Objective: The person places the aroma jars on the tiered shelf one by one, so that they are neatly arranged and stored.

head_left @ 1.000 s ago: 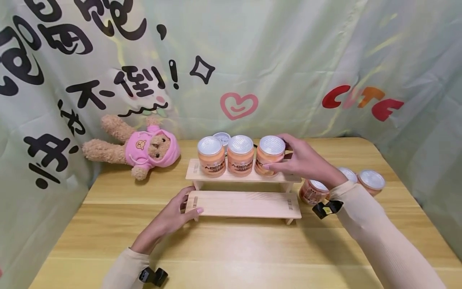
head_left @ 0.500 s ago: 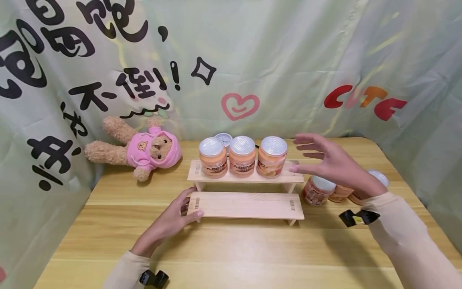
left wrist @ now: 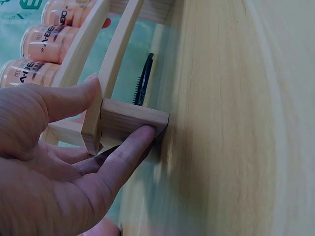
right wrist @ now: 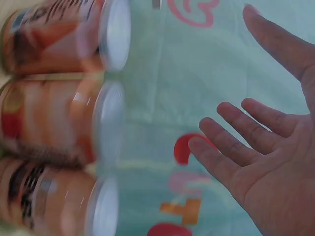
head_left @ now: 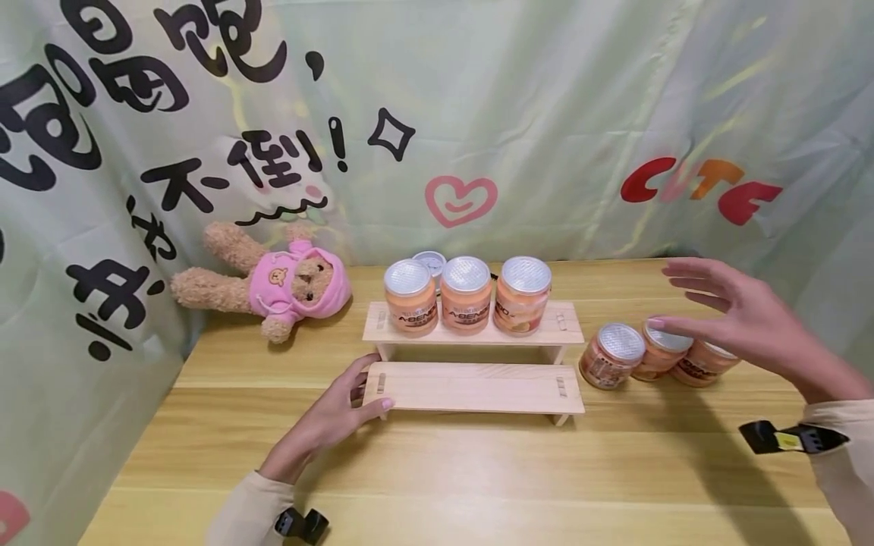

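Observation:
My left hand (head_left: pixel 334 413) grips the left end of a two-step wooden shelf rack (head_left: pixel 471 387), thumb on the lower board. In the left wrist view a fingertip presses the rack's leg (left wrist: pixel 128 115). On the upper step three orange jars with silvery lids stand in a row: a left jar (head_left: pixel 411 303), a middle jar (head_left: pixel 466 302) and a right jar (head_left: pixel 522 299). My right hand (head_left: pixel 758 326) is spread and holds nothing, over three similar jars on the table: a near jar (head_left: pixel 611 360), a middle one (head_left: pixel 658 356) and a far-right one (head_left: pixel 703 365), partly hidden by the hand.
A plush bear (head_left: pixel 273 280) in a pink hoodie lies at the back left. Behind the upper-step jars a small round white dial (head_left: pixel 430 262) shows in part. A printed curtain (head_left: pixel 546 114) hangs along the table's back. A black comb-like thing (left wrist: pixel 143 81) shows beyond the rack.
My right hand has let go of the right jar on the upper step and moved right, over the jars on the table. The left hand keeps its grip on the rack.

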`<state>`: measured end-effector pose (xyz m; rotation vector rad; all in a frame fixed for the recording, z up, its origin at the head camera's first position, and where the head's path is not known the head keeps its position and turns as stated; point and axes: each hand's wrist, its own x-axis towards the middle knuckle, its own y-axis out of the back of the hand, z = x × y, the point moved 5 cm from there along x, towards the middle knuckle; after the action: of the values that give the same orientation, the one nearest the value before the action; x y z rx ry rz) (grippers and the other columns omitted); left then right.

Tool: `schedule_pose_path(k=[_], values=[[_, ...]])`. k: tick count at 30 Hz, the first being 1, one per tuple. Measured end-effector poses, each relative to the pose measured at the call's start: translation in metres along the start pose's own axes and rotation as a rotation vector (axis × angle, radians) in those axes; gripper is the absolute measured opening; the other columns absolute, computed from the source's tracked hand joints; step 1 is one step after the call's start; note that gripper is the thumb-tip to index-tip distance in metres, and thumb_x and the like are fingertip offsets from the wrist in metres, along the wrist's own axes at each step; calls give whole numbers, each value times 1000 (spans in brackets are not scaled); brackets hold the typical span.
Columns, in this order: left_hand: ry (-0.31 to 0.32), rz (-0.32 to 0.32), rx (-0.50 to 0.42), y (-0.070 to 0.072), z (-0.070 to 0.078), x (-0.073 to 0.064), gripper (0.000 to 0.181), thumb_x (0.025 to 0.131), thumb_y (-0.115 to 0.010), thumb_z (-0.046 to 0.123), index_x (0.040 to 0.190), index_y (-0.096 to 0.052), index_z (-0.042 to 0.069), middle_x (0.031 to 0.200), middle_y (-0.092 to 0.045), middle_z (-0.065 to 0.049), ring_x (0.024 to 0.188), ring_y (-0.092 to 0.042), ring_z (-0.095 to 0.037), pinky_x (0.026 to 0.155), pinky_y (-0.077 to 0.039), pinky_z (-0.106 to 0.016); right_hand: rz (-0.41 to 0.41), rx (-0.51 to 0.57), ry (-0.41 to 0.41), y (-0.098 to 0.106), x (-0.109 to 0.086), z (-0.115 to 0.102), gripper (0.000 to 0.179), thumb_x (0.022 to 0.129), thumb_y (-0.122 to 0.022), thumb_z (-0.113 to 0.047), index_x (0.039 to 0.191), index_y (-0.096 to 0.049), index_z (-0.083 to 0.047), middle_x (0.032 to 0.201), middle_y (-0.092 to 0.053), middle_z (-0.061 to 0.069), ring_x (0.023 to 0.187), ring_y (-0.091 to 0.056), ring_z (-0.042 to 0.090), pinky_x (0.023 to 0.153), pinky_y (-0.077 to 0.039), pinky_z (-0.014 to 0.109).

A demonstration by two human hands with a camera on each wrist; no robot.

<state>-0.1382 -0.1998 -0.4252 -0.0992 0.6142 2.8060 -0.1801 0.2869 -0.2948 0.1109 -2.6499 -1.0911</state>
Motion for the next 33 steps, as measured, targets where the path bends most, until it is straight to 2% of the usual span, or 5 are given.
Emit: schedule_pose_path(k=[6, 8, 13, 30, 33], values=[[7, 17, 2, -1, 1, -1, 75, 91, -76, 14, 154, -36, 8, 137, -56, -23, 128, -51, -45, 108, -41, -59, -2, -42, -62, 9, -13, 32, 80, 84, -84, -12, 150, -40, -3, 143, -46, 5, 143, -37, 21, 91, -27, -6], [10, 22, 2, -1, 0, -2, 75, 91, -77, 14, 154, -36, 8, 137, -56, -23, 129, -51, -45, 108, -41, -59, -6, -47, -73, 10, -16, 41, 82, 85, -83, -13, 151, -37, 2, 147, -43, 22, 142, -32, 45, 92, -23, -7], [12, 22, -10, -2, 0, -1, 76, 91, -77, 14, 154, -36, 8, 137, -56, -22, 129, -52, -43, 109, -41, -59, -38, -60, -131, 12, -24, 67, 89, 86, -83, -17, 154, -29, 5, 151, -34, 37, 137, -26, 61, 100, -21, -3], [-9, 1, -13, -2, 2, -1, 73, 92, -76, 14, 153, -36, 6, 136, -57, -23, 127, -53, -43, 107, -42, -58, -95, -64, -243, -4, -42, 117, 101, 88, -81, -25, 157, -16, 7, 145, -32, 35, 121, -36, 60, 61, -34, 5], [-11, 1, -5, -2, 1, -1, 73, 91, -76, 14, 152, -37, 7, 134, -58, -22, 125, -54, -42, 106, -43, -58, -64, -55, -233, -8, -43, 121, 95, 88, -82, -24, 155, -21, 7, 139, -37, 27, 117, -50, 21, 62, -36, 6]])
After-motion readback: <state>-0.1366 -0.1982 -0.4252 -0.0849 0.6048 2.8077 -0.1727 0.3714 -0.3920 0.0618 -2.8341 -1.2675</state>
